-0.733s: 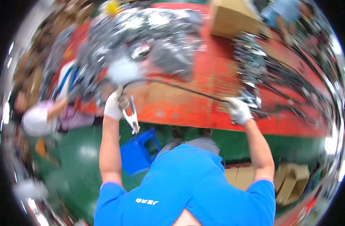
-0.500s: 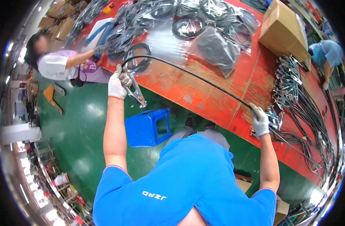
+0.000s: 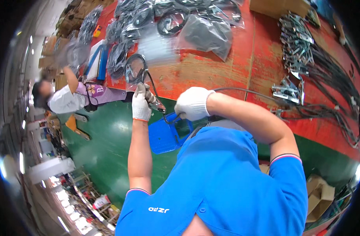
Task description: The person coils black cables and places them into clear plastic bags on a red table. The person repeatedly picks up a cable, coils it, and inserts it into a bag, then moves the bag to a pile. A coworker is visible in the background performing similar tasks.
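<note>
Both my hands wear white gloves. My left hand grips a metal clamp at one end of a black cable, close to the edge of the red table. My right hand is closed on the same cable a short way along it, just right of the left hand. The cable runs on to the right across the table edge toward a pile of metal clamps and black cables. A bagged coil of cable lies just above my left hand.
Several bagged black cable coils cover the far side of the table, with a cardboard box at the back. A blue plastic stool stands on the green floor below my hands. Another person works at the table's left end.
My right hand has moved left along the cable from the table's right side to beside my left hand. The camera view has swung as well.
</note>
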